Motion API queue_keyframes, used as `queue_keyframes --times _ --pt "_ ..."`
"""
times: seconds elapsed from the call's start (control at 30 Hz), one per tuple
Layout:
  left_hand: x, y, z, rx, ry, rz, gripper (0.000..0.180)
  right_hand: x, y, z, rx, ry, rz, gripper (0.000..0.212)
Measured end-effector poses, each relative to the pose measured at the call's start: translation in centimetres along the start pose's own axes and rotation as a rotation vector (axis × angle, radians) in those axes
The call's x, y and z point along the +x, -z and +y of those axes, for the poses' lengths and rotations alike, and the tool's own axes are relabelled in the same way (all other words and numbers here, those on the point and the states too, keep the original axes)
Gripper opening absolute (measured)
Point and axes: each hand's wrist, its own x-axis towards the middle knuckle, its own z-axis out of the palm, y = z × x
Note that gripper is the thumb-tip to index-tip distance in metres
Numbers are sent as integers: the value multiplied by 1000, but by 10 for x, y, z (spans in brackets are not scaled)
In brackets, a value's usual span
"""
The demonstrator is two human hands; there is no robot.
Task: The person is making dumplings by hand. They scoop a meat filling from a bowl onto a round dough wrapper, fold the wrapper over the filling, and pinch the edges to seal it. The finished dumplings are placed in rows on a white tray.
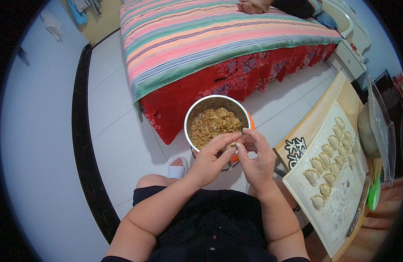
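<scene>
Both of my hands meet over the near right rim of a steel pot (pixel 187 127) filled with minced filling (pixel 214 124). Between the fingertips is a small, pale dumpling (pixel 233 146), mostly covered by them. My left hand (pixel 210 160) is closed on its left side, thumb and fingers pressed together. On the other side, my right hand (pixel 257 162) pinches the dough with its thumb and bent fingers. To the right, several finished dumplings (pixel 317 164) with crimped edges lie in rows on a white, floured mat (pixel 298 187).
The mat rests on a wooden table (pixel 317 114), with a rolling pin (pixel 358 205) and a green spoon-like utensil (pixel 374 192) along its right side. Behind the pot stands a bed with a striped cover (pixel 188 39), where another person's feet (pixel 253 6) show. A wall (pixel 44 144) runs along the left.
</scene>
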Motion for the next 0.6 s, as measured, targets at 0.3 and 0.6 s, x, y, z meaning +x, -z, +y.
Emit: queue_keyframes --times 0.3,0.6 --pt "5 3 6 -465 257 87 38 -1 2 2 214 -115 -20 42" --pt "4 3 3 -605 244 51 44 -1 9 2 114 1 -103 42"
